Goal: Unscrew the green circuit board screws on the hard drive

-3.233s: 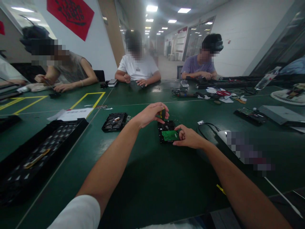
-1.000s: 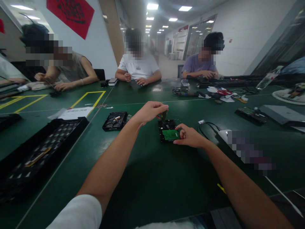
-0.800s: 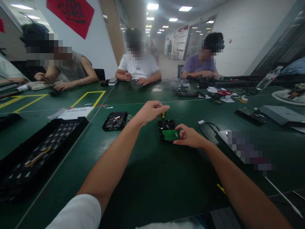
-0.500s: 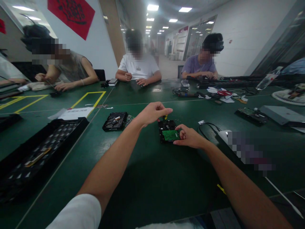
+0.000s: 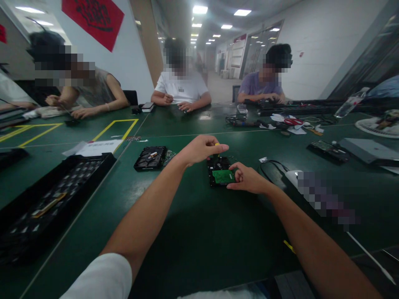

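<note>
A black hard drive (image 5: 212,169) with a green circuit board (image 5: 222,176) lies on the table in front of me. My left hand (image 5: 204,147) is closed over its far end, pinching a small screwdriver (image 5: 217,146) with a yellow handle. The screwdriver points down at the drive; its tip is too small to make out. At the near right side, my right hand (image 5: 246,177) grips the drive's edge, thumb low and fingers by the board. Tiny loose bits, perhaps screws, lie just beyond the drive.
Left of my arm sits another black drive (image 5: 150,158), near a long black tray (image 5: 59,199). A white power strip (image 5: 307,189) with a cable lies right, a grey box (image 5: 370,151) behind it. Three people work across the green table (image 5: 187,232); a bottle (image 5: 352,101) stands far right.
My left hand has shifted slightly right and down, and the screwdriver now stands more upright over the drive. My right hand and the drive stay in place.
</note>
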A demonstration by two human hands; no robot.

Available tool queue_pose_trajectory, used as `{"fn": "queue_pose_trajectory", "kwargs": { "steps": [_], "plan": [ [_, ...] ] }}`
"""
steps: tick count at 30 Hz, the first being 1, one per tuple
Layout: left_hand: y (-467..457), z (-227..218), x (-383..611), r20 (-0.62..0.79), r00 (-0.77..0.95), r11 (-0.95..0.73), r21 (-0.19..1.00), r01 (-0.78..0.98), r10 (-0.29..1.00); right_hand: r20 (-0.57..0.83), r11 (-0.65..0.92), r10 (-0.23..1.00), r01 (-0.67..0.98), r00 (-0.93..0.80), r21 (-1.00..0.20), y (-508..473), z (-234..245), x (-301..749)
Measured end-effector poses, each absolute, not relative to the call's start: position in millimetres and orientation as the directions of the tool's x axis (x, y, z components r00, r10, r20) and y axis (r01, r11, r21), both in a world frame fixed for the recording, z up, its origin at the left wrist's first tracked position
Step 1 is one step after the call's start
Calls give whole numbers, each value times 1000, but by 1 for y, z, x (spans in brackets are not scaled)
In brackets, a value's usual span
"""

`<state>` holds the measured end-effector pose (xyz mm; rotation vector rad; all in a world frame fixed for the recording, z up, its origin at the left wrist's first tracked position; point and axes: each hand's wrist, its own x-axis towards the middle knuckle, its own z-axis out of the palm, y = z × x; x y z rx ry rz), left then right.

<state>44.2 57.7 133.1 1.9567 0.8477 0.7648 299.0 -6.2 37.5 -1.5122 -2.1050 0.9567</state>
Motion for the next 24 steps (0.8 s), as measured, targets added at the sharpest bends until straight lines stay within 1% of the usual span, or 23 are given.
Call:
{"fn": "queue_pose_trajectory", "kwargs": {
  "steps": [4, 8, 11, 14, 16, 18, 21, 24],
  "plan": [
    [59, 130, 45, 193, 536, -396, 869, 295, 822, -89, 180, 935, 677, -343, -713, -7, 38, 299],
    [61, 130, 43, 212, 558, -438, 844, 309, 802, -81, 179, 937, 668, -339, -722, -8, 40, 298],
    [62, 131, 41, 217, 603, -448, 854, 263, 768, -55, 184, 946, 671, -318, -719, -7, 40, 297],
    [62, 131, 41, 199, 653, -395, 904, 166, 731, -10, 177, 967, 702, -254, -690, -4, 37, 299],
    [62, 130, 41, 188, 671, -341, 934, 103, 717, 47, 165, 983, 746, -177, -645, 0, 34, 303],
    [63, 129, 42, 176, 672, -297, 952, 68, 720, 132, 157, 986, 799, -98, -581, 4, 30, 309],
    [66, 127, 42, 131, 661, -205, 978, 35, 739, 234, 196, 968, 867, -95, -458, 12, 24, 319],
    [67, 127, 42, 79, 669, -95, 995, -13, 739, 299, 231, 947, 901, -121, -366, 17, 18, 324]
  ]
}}
